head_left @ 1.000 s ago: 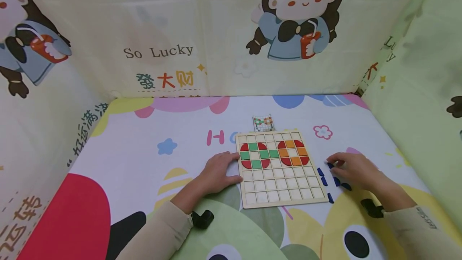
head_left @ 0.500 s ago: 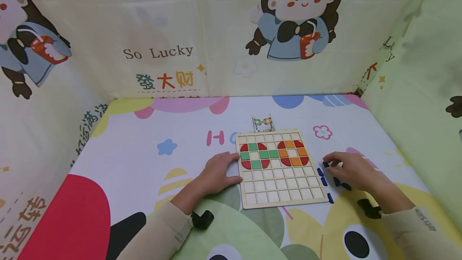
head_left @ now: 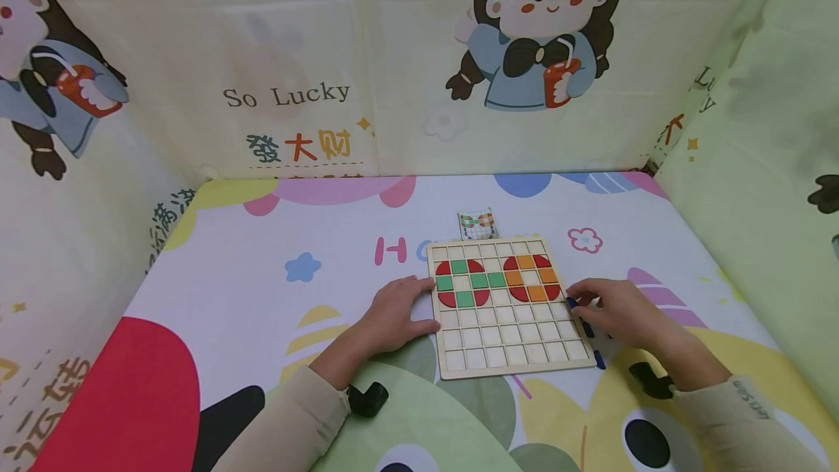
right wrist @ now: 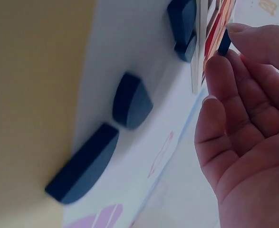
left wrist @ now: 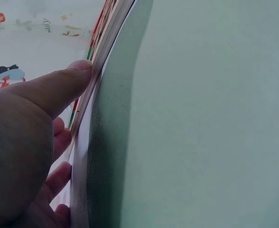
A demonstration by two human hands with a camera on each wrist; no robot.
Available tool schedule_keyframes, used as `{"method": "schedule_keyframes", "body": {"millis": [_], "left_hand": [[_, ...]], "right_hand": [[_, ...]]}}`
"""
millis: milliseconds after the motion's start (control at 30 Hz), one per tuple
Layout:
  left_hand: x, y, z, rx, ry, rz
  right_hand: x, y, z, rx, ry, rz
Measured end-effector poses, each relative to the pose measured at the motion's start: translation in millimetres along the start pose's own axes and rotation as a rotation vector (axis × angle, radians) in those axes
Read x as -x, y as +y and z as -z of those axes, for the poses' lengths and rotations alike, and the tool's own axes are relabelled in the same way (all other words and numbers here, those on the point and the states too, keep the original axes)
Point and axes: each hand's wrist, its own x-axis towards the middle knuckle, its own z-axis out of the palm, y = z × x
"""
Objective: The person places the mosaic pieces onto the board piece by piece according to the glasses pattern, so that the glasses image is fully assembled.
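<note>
A wooden grid board (head_left: 490, 336) lies on the table, with red quarter-round, green and orange square tiles forming two ring shapes joined by green tiles. My left hand (head_left: 393, 315) rests against its left edge, thumb and fingertips touching the side, as the left wrist view also shows. My right hand (head_left: 623, 312) is at the board's right edge, pinching a small dark blue piece (right wrist: 225, 42) between thumb and index finger. Below that hand in the right wrist view lie loose dark blue pieces, among them a half-round one (right wrist: 84, 164) and a quarter-round one (right wrist: 132, 102).
A small printed card (head_left: 478, 226) with a coloured grid pattern lies just behind the board. Another dark blue piece (head_left: 599, 360) sits by the board's lower right corner. A patterned cloth (head_left: 354, 224) covers the table, and printed curtains (head_left: 393, 57) enclose it.
My right hand has moved left from among the loose pieces to the board's right edge, carrying the dark blue piece. The left hand and the board have stayed put.
</note>
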Motion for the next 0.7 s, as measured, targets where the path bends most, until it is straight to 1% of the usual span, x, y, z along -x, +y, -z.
{"method": "schedule_keyframes", "body": {"millis": [267, 700], "left_hand": [[-0.4, -0.8, -1.0, -0.007, 0.003, 0.001], [-0.6, -0.9, -0.7, -0.009, -0.003, 0.007]], "right_hand": [[-1.9, -4, -5, 0.001, 0.008, 0.050], [-4.3, -11, -8, 0.010, -0.031, 0.052]]}}
